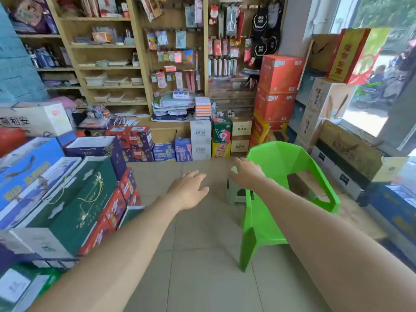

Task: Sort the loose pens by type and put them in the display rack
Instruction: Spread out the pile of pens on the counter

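Both arms stretch forward over a tiled shop floor. My left hand (189, 188) hovers with relaxed, spread fingers and holds nothing. My right hand (245, 172) is also empty, fingers loosely spread, just above a small pale green stool (234, 194) and beside the green plastic chair (281, 190). Several loose pens (125, 121) lie on a low counter at the back left, far from both hands. Dark tiered trays (231, 102) under the pegboard look like a pen display rack; their contents are too small to tell.
Stacked gift boxes (67, 194) crowd the left side. Red cartons (276, 91) and cardboard boxes (346, 154) line the right wall under a window. Wooden shelves (108, 68) and a pegboard with hanging stationery (177, 52) fill the back. Small boxes (200, 140) stand on the floor ahead.
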A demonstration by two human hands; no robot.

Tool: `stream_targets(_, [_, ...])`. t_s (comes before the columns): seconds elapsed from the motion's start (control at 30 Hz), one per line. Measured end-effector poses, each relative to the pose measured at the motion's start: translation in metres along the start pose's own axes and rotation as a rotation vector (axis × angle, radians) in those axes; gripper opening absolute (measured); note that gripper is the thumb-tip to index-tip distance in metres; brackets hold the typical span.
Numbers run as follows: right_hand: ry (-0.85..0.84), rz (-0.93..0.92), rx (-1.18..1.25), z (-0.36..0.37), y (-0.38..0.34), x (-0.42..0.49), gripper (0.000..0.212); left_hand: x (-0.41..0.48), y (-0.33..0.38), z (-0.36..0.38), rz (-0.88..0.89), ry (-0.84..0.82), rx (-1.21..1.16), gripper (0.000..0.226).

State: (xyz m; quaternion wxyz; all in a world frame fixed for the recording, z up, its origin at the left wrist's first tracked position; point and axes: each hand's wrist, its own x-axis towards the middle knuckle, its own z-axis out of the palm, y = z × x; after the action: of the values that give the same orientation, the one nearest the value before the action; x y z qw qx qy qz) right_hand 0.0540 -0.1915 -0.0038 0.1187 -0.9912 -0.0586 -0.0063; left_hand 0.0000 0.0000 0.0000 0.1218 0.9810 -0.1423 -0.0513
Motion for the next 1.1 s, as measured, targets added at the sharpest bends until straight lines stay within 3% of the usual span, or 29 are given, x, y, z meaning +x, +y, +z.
stream_targets(0.43, [-0.131,-0.040,-0.051,0.035,0.028,0.291,0.053,0.264,-0.099,-0.010,-0.109,-0.057,-0.007,0.056])
stream_targets(1.1, [-0.155,-0.052,-0.071,0.081,-0.037,0.773,0.051,0.690,-0.349,-0.086,-0.092,-0.090,-0.029,0.055])
